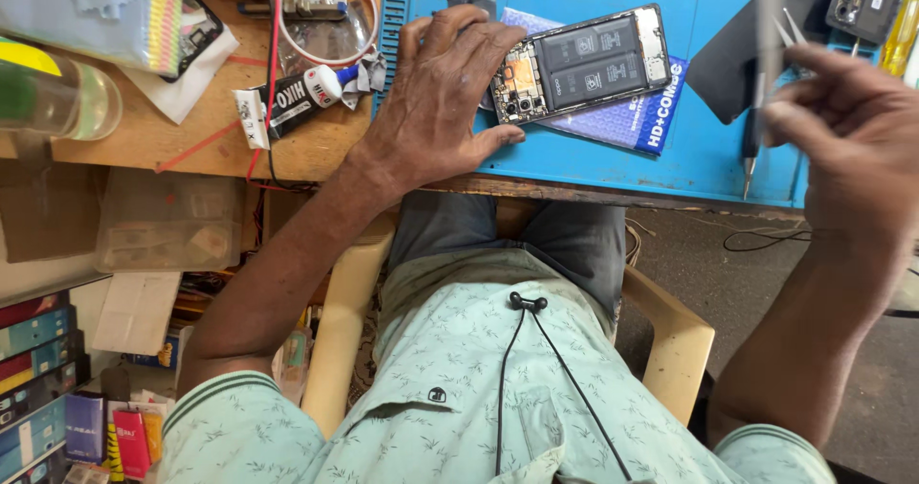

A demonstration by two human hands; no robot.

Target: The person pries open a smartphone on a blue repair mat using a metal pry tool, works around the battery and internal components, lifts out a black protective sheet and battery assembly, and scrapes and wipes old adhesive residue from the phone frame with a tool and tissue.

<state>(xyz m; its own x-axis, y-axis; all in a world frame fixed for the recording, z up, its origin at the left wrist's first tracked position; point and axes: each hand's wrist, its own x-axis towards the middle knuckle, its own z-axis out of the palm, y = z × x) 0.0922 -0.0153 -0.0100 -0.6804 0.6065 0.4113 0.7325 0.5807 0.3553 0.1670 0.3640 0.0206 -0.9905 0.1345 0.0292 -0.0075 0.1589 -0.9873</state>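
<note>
**Opened phone near the mat's front edge**

I see the blue repair mat [613,163] reaching the worktop's front edge. My left hand [445,96] lies flat and open, touching the opened phone [581,63]. My right hand [852,130], raised clear at the mat's right edge, pinches tweezers [773,24].

The blue mat [613,173] on the counter [144,144] has open room along its near edge, below the opened phone [579,63], and a bare strip between the phone and the dark sheet [732,63]. The left hand [440,96] lies flat just left of the phone, blocking that side. The right hand [852,135] hovers above the mat's right end with tweezers [771,24] in its grip. A screwdriver [751,149] lies below it. Left of the mat, a glue tube [287,101], a wire ring [330,15] and a bottle [57,101] crowd the wood.
</note>
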